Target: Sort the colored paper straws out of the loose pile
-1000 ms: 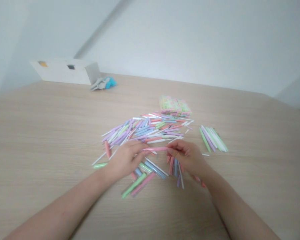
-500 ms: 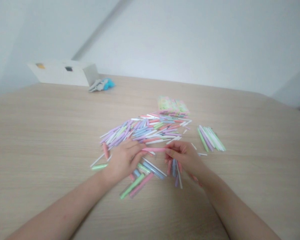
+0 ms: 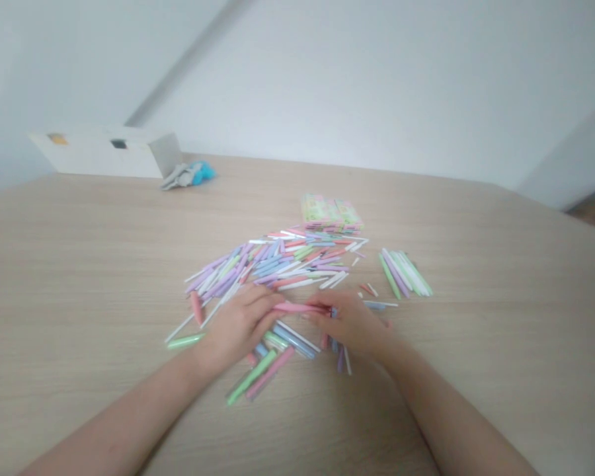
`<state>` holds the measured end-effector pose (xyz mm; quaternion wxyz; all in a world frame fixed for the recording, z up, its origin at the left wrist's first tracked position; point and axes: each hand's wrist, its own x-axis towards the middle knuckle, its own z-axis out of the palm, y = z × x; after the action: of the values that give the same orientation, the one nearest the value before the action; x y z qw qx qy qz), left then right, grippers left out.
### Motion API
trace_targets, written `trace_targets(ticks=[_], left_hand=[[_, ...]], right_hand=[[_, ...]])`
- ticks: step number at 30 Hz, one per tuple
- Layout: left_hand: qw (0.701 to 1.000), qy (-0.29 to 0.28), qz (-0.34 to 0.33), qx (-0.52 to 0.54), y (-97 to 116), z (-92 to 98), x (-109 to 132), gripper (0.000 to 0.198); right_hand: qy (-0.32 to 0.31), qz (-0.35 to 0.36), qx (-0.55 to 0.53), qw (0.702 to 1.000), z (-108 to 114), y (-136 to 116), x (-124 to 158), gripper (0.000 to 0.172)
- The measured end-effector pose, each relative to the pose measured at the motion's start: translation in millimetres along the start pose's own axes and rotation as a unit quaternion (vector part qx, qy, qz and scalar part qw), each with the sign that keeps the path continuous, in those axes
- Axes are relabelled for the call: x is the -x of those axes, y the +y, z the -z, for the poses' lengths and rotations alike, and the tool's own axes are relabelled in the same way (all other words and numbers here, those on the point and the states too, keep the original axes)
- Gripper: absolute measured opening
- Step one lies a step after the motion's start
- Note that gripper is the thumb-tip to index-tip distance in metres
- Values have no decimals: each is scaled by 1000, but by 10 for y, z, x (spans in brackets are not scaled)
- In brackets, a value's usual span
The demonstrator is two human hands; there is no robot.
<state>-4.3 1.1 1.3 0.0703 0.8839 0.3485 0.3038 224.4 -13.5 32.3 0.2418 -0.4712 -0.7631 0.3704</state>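
A pink stick (image 3: 297, 307) spans the space between my two hands. My left hand (image 3: 240, 324) is closed on its left end, and my right hand (image 3: 350, 324) pinches the right end, with a thin reddish piece beside the fingers. Behind my hands spreads a pile of pastel and white sticks (image 3: 277, 261). Nearer to me lie a green stick (image 3: 251, 377) and another pink one (image 3: 270, 373), side by side and slanted. Blue sticks (image 3: 295, 340) rest between my hands. Several more poke out from beneath my right hand.
A stack of green and pink packets (image 3: 330, 213) stands behind the pile. To the right lies a separate row of green, purple and white sticks (image 3: 404, 273). At the back left are a white box (image 3: 109, 158) and a grey and blue crumpled item (image 3: 191, 174).
The view has shifted, so the table's contents appear further left. My right hand has come closer to my left and turned more palm-down, with the pink stick still between them.
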Motion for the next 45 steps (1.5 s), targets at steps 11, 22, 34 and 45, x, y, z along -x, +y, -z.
trace_targets(ticks=[11, 22, 34, 45], left_hand=[[985, 92, 137, -55, -21, -38, 5, 43], [991, 66, 113, -34, -9, -21, 16, 26], [993, 43, 104, -36, 19, 4, 6, 21], [994, 29, 101, 0, 3, -3, 25, 21]], right_hand=[[168, -10, 250, 953, 314, 193, -74, 25], [175, -302, 395, 850, 1032, 840, 87, 37], [136, -351, 396, 838, 997, 969, 111, 40], [139, -313, 386, 857, 962, 830, 90, 36]])
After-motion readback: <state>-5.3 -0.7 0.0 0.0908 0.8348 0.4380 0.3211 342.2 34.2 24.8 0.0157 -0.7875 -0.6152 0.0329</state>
